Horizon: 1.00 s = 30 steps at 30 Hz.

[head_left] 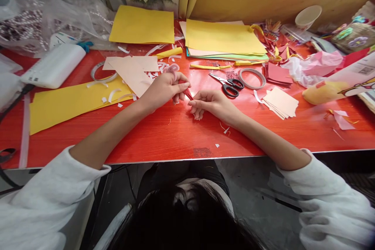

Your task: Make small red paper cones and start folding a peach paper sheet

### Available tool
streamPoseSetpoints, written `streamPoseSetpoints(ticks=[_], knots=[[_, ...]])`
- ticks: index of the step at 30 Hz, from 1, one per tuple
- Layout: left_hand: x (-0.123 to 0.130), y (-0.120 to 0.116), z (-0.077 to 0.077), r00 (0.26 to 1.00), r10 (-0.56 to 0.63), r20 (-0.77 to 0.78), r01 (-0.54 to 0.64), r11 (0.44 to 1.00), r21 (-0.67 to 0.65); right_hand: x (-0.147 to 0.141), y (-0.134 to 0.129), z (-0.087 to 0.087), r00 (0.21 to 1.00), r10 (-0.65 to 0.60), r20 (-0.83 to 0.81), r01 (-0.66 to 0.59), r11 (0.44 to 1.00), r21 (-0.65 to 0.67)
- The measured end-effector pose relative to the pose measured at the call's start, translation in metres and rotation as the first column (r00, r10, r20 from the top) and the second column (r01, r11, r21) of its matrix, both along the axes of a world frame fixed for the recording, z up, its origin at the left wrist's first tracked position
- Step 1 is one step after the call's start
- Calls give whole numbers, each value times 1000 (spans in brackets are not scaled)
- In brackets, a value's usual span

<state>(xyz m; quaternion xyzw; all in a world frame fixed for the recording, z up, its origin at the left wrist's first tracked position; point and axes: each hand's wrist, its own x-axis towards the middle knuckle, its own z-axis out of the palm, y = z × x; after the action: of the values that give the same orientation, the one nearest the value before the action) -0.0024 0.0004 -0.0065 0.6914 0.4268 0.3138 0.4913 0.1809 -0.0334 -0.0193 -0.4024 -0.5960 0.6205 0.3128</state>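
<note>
Between my two hands is a small folded piece of red paper [188, 94], narrow and tapering. My left hand [168, 89] is closed around its upper end, and a pale pink curl [172, 68] shows above that hand's knuckles. At the lower tip, my right hand [209, 103] pinches the red paper between thumb and finger. Both hands are a little above the red table [175, 136]. Black-handled scissors [230, 84] lie partly spread just beyond my right hand. Pale pink paper sheets [134, 76] lie behind my left hand.
Yellow sheets [225, 37] are stacked at the back, with another yellow sheet [142, 25] beside them. Tape rolls [252, 78], cut pink squares [281, 102] and red squares [278, 73] lie to the right. A white power bank-like box [55, 64] and yellow strips [73, 103] lie left.
</note>
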Motion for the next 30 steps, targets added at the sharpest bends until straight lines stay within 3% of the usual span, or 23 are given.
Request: streamPoseSetpoints(ticks=[5,11,16,21,30], knots=[[0,-2,4,999,-9,-36,13,995,102,1,2,2,997,9,-78,-17,994,-108],[1,-3,1,999,-10,-48,16,993,115,0,2,-1,998,68,-9,-68,995,-79],[0,1,-4,1000,-27,-2,27,999,19,-1,-1,-6,995,53,87,-61,994,95],[-1,5,-2,994,-65,86,73,994,-84,-1,-1,-2,999,32,16,-32,999,-3],[4,-1,-6,996,-65,56,60,995,83,1,1,1,995,98,-28,-99,994,-39]])
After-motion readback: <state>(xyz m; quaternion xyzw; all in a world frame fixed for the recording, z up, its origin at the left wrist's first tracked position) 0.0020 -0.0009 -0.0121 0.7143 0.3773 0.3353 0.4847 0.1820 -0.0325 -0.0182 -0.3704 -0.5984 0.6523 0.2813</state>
